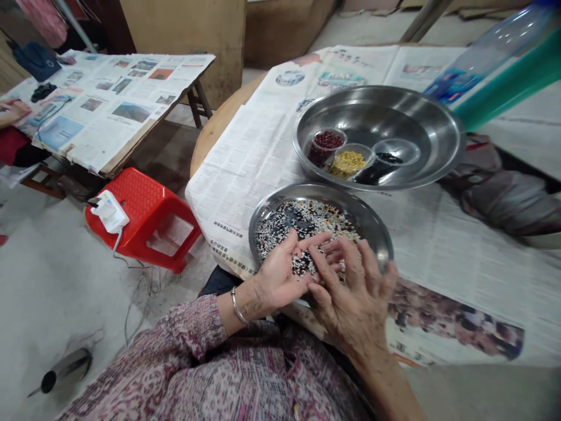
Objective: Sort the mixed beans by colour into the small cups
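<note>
My left hand is cupped palm up over the near edge of a shallow steel dish, holding a small heap of mixed black and white grains. Over that palm is my right hand, its fingers apart and slightly bent, with thumb and index fingertip close to the grains. I see nothing held in it. More mixed grains, white, black, yellow and dark red, are spread across the dish. Behind it, a larger steel basin contains clear cups of red beans, yellow beans and black beans.
Newspaper covers the round table. A plastic bottle, a green object and a grey bag are at the right. A red stool holds a white power strip. Another person's hand rests at the far-left table.
</note>
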`<state>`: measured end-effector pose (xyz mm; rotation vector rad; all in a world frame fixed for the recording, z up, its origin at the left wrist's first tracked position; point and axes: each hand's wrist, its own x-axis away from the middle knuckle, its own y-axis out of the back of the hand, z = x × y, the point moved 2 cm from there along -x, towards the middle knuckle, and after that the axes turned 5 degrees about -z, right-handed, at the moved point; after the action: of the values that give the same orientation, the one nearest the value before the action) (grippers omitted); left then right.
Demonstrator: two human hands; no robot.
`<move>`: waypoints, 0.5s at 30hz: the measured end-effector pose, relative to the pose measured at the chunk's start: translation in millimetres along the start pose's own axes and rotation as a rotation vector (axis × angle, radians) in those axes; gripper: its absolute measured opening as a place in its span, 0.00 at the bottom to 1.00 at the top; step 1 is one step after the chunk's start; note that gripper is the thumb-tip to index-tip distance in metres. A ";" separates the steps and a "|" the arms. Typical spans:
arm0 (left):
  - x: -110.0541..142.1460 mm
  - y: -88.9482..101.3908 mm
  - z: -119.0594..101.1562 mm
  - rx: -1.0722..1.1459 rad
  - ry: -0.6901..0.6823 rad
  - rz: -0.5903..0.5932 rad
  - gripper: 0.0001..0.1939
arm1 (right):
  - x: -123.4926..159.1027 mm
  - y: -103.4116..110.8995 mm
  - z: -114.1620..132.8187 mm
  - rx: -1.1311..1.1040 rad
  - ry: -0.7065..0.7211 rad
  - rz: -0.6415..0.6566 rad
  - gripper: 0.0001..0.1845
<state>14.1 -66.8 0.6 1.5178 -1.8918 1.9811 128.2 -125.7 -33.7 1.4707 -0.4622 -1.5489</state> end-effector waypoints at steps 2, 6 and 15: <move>2.6 -2.6 0.1 -0.011 -0.009 0.015 0.32 | 1.3 2.3 -6.2 0.039 -0.010 -0.015 0.33; 4.9 -4.1 0.7 -0.020 -0.014 0.021 0.33 | 1.8 6.8 -11.4 0.038 -0.032 -0.031 0.32; 1.0 3.0 -0.3 0.020 0.014 -0.021 0.31 | 5.8 10.1 3.4 -0.066 0.015 -0.012 0.33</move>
<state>11.6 -67.9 -1.0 1.5174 -1.8485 2.0031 129.5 -136.5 -28.4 1.4361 -0.3903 -1.5468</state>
